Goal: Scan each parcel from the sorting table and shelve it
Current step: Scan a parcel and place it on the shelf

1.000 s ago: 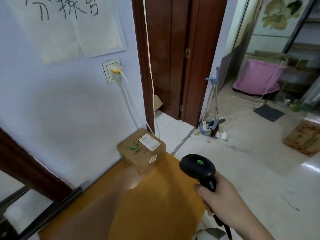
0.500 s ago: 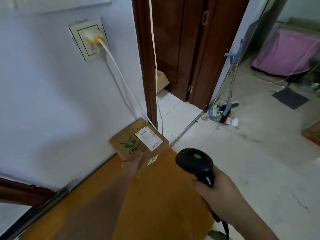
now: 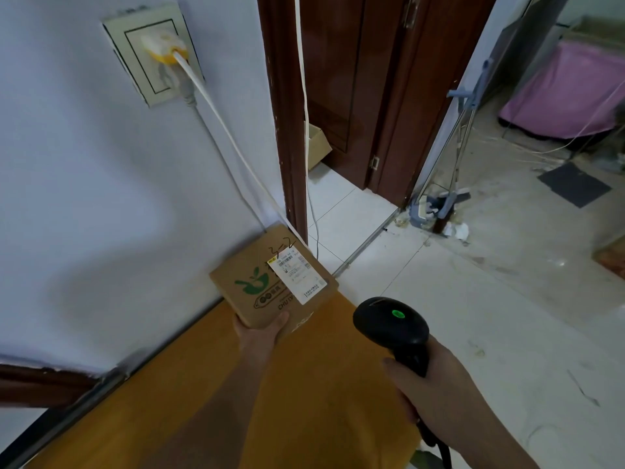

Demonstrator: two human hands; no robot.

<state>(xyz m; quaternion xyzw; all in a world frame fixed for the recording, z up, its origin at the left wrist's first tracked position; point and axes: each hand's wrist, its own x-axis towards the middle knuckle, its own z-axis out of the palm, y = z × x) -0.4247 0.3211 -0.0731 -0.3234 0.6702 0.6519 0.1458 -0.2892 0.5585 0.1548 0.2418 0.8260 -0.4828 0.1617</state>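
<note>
A cardboard parcel (image 3: 274, 277), its shipping label (image 3: 297, 275) upward, is gripped by the left hand (image 3: 262, 333) at the far corner of the orange sorting table (image 3: 304, 401). A barcode scanner (image 3: 392, 328) is clasped in the right hand (image 3: 436, 387) just beside it; scanning seems pending, and shelving remains.

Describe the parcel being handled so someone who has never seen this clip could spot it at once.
Find the orange table against the white wall. At its far corner, by the brown door frame, the left hand grips a small cardboard parcel. It carries a green leaf logo, a white shipping label and handwritten "3-2", unlike the plain open box behind the doorway.
</note>
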